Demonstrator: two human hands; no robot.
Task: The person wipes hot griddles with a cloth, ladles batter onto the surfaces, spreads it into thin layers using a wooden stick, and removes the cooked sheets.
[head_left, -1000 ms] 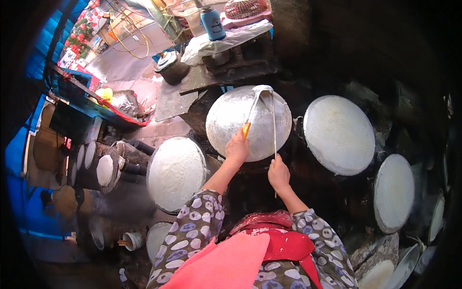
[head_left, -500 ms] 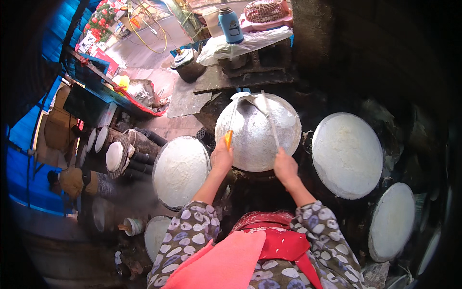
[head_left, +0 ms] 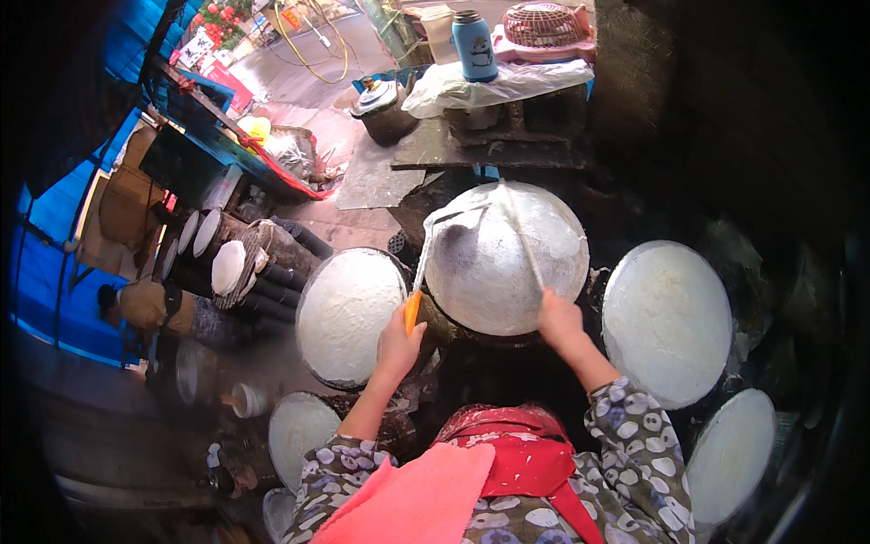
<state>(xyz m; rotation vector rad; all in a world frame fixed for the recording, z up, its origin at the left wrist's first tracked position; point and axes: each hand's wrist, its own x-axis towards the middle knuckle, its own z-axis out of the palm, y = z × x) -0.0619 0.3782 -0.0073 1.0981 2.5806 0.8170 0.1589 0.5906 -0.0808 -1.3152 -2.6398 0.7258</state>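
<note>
In front of me is a round pale metal griddle (head_left: 507, 281), domed, with a bare shiny surface. My left hand (head_left: 396, 344) is closed round an orange-handled tool (head_left: 413, 310). Its long metal shaft rises along the griddle's left side, and its bent end reaches over the far part of the surface. My right hand (head_left: 562, 319) grips a long thin pale stick (head_left: 524, 238) that slants across the griddle to its far edge. Left of the griddle, nearest my left hand, is another round pan (head_left: 352, 313) coated with white batter.
More white-coated round pans stand at my right (head_left: 666, 322), lower right (head_left: 732, 458) and lower left (head_left: 304, 435). Beyond the griddle are a blue flask (head_left: 474, 47), a pink basket (head_left: 544, 25) and a lidded pot (head_left: 384, 118). Another person (head_left: 154, 306) is at far left.
The orange-handled tool has swung left and nearer me; its bent end has left the white flap at the griddle's far edge, which no longer shows. The right hand keeps the stick over the griddle.
</note>
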